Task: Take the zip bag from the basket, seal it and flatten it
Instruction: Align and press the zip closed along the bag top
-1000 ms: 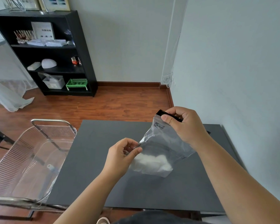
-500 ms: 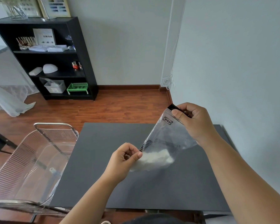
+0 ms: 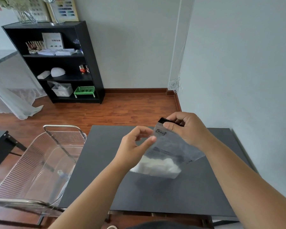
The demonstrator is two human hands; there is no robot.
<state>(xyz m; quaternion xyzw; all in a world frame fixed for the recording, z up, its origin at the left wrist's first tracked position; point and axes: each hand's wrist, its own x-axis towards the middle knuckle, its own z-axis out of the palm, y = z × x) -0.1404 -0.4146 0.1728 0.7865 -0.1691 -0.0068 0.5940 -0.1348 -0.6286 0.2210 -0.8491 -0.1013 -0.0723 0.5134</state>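
Observation:
The clear zip bag [image 3: 168, 151] hangs tilted above the dark grey table [image 3: 97, 171], white cotton-like stuffing bunched in its lower end. My right hand [image 3: 186, 129] pinches the black zip strip at the bag's top corner. My left hand [image 3: 134, 144] sits at the bag's left edge just below the top; its thumb tip touches the plastic and its curled fingers stand apart from the thumb. The transparent ribbed basket [image 3: 40, 156] with a metal handle stands off the table's left edge.
A grey wall runs close along the table's right side. A black shelf unit [image 3: 59, 63] holding a green crate and small items stands across the wooden floor at the back left. White curtain fabric lies at the far left.
My left hand let go of the bag's lower left corner and rose to its upper left edge. My right hand kept its hold on the zip strip, and the bag hangs steeper.

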